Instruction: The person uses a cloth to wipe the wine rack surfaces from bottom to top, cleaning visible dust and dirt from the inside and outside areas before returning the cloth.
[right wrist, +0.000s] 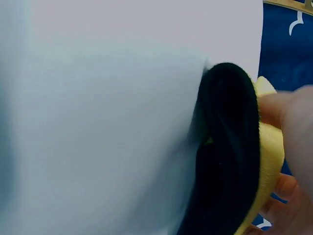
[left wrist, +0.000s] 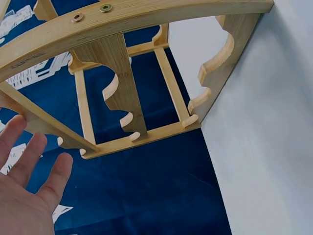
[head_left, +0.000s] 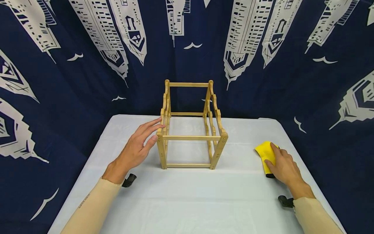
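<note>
A light wooden rack [head_left: 191, 137] with scalloped side rails stands on the white table, near its middle. My left hand [head_left: 137, 144] is at the rack's left side, fingers extended and fingertips right by the near left corner. In the left wrist view, the spread fingers [left wrist: 56, 178] show beside the rack's bars [left wrist: 117, 144]. At the table's right side my right hand [head_left: 284, 165] grips a folded yellow cloth piece [head_left: 266, 152] with a black end. The right wrist view shows its black folded end [right wrist: 230, 147] close over the tabletop, thumb and fingers around the yellow part.
The white table [head_left: 204, 201] has its far edge just behind the rack. Dark blue fabric [head_left: 187, 65] with white building and bird prints hangs behind and at both sides. A black wrist mount [head_left: 129, 180] is on the left wrist, another [head_left: 285, 201] on the right.
</note>
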Demonstrator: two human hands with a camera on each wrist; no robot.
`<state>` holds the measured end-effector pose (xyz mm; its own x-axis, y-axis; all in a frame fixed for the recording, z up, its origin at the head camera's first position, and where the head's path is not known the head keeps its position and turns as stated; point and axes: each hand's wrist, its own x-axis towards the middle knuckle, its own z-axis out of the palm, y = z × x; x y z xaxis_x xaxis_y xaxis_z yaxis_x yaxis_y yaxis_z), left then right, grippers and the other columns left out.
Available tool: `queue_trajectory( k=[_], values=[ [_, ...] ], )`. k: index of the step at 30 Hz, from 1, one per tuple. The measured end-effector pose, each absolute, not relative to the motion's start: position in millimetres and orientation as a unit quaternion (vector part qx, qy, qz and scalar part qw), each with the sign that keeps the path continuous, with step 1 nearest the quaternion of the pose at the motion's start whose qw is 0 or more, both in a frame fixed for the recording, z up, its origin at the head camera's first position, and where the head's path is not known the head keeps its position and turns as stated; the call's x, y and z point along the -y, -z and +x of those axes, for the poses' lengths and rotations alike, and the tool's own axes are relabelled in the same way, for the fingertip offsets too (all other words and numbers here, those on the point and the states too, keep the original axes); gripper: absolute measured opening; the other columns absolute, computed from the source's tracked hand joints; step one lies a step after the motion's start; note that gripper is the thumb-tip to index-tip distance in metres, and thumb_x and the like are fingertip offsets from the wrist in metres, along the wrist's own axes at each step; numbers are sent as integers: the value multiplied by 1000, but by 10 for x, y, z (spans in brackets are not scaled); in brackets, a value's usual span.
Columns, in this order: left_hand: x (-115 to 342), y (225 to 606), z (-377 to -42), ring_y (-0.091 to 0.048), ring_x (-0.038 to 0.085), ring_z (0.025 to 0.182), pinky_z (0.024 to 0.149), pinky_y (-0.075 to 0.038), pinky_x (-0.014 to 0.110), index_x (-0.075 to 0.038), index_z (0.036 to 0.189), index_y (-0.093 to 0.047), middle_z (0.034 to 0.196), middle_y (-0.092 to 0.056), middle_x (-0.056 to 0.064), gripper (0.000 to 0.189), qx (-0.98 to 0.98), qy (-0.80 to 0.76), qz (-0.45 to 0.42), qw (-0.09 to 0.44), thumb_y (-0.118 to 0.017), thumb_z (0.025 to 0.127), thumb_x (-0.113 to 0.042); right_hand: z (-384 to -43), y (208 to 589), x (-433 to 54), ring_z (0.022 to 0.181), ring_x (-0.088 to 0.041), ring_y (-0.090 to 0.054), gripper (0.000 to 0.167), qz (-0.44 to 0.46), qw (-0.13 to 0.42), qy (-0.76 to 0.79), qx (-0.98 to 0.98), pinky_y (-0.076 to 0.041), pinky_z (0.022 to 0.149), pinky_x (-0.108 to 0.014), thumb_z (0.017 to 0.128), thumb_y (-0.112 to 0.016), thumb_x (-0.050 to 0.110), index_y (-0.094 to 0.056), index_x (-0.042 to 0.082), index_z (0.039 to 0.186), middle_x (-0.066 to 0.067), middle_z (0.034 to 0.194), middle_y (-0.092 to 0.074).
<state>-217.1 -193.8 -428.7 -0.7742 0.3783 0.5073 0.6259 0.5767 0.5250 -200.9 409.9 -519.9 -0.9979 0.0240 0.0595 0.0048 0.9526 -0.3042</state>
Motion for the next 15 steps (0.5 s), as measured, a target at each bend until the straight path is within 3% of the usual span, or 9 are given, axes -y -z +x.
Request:
queue_trajectory(
  k=[7,15],
  values=[
    [1914,4306,-2179,-46,29,173,139,-44,65,-28,169,-61,188,-44,-4,44,864,380,-287,162,-54,125,-28,-2048,5251,-4085,132,-73,-59,60,-42,82,-175,980,-54,108,-85,110,-74,8,-51,-21,158,-50,145,-57],
    [1924,4298,-2186,-48,30,172,137,-46,65,-26,167,-63,188,-45,-2,43,859,393,-286,162,-56,125,-26,-2054,5204,-3975,131,-69,-65,48,-61,158,-224,960,-55,110,-82,110,-71,3,-61,-16,153,-46,140,-66]
  ],
)
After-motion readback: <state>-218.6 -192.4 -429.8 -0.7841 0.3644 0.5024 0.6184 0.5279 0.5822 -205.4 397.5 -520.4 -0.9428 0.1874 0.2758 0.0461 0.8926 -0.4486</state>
